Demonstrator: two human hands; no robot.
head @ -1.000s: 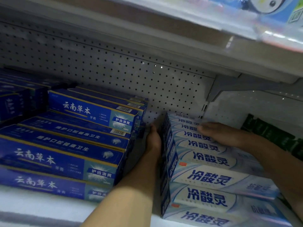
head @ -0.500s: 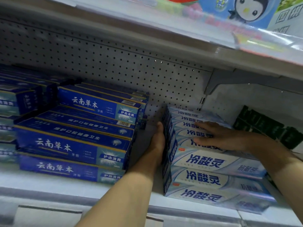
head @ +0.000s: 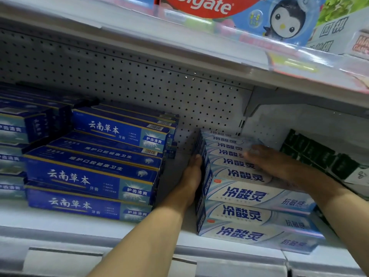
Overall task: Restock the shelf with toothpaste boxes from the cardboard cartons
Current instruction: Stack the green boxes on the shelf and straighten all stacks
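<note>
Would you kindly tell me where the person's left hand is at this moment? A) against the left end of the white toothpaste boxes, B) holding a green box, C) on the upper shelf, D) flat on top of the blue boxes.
A: the left hand lies against the left end of the white toothpaste boxes, while the right hand rests on top of them.

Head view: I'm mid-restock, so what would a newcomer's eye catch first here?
Probably the two hands on the stack of white toothpaste boxes at the shelf's right: the left hand flat against its left end, the right hand spread on top. Next, the dark blue toothpaste boxes piled on the left, with a bare gap between the piles. Above, a red Colgate box and a penguin picture stand out on the upper shelf.
</note>
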